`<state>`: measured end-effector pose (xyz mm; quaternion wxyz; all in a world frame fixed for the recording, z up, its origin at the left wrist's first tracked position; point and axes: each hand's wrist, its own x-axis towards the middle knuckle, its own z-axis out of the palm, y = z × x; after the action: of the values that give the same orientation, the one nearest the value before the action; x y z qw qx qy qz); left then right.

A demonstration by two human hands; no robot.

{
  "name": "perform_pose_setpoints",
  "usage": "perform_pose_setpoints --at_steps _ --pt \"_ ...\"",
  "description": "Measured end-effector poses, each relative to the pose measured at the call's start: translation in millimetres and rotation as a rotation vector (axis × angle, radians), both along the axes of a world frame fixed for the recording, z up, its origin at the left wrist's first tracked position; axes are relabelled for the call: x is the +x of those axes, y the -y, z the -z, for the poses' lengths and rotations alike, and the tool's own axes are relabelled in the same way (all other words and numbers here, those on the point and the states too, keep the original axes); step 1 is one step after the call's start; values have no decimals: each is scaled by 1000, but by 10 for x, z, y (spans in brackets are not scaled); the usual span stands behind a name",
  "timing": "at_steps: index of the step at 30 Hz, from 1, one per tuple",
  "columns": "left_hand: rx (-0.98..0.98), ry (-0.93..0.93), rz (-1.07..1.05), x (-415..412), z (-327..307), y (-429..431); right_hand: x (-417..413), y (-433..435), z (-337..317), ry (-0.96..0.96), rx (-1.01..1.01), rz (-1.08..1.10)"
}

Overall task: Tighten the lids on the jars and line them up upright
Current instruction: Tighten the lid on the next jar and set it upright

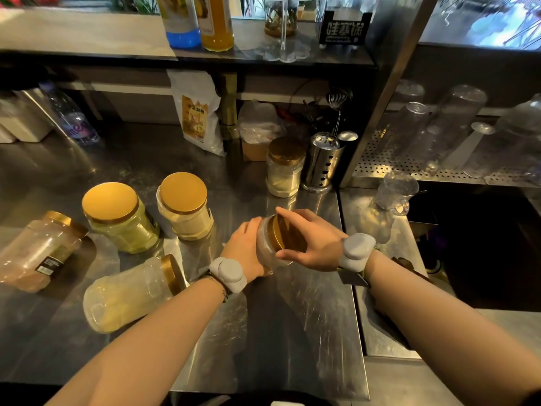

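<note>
I hold a clear plastic jar point(267, 247) on its side above the steel counter. My left hand point(244, 244) grips its body. My right hand point(307, 238) is wrapped around its gold lid point(285, 234). Two jars of yellow powder stand upright to the left, a big one point(117, 216) and a smaller one point(184, 205). A third upright jar point(284, 167) stands further back. Two jars lie on their sides: a yellowish one point(128, 293) near my left forearm and a pinkish one point(41, 250) at far left.
A steel utensil holder point(322, 162) stands beside the back jar. A powder bag point(196, 112) and a water bottle point(71, 115) lean at the back. A clear pitcher point(393, 194) sits right, before a perforated rack point(380, 164) of cups. The counter point(278, 317) drops to a lower ledge on the right.
</note>
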<state>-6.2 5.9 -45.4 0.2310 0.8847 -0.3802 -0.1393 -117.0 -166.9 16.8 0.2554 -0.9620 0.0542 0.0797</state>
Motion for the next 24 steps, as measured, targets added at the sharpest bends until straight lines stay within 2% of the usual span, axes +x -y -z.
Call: perform_pose_setpoints --at_steps 6,8,12,16,21,24 --pt "-25 -4 -21 -26 21 14 41 -48 15 9 2 140" --pt "-66 -64 -79 -27 44 -41 49 -82 9 18 36 177" --pt "-137 -234 -263 20 65 -177 55 -202 76 59 301 334" --pt "-226 -354 -364 84 58 -261 67 -311 267 -56 542 549" --pt "-176 -377 -414 63 65 -340 24 -529 413 -156 739 568" --pt "-84 -390 -447 33 100 -344 5 -631 431 -160 851 613"
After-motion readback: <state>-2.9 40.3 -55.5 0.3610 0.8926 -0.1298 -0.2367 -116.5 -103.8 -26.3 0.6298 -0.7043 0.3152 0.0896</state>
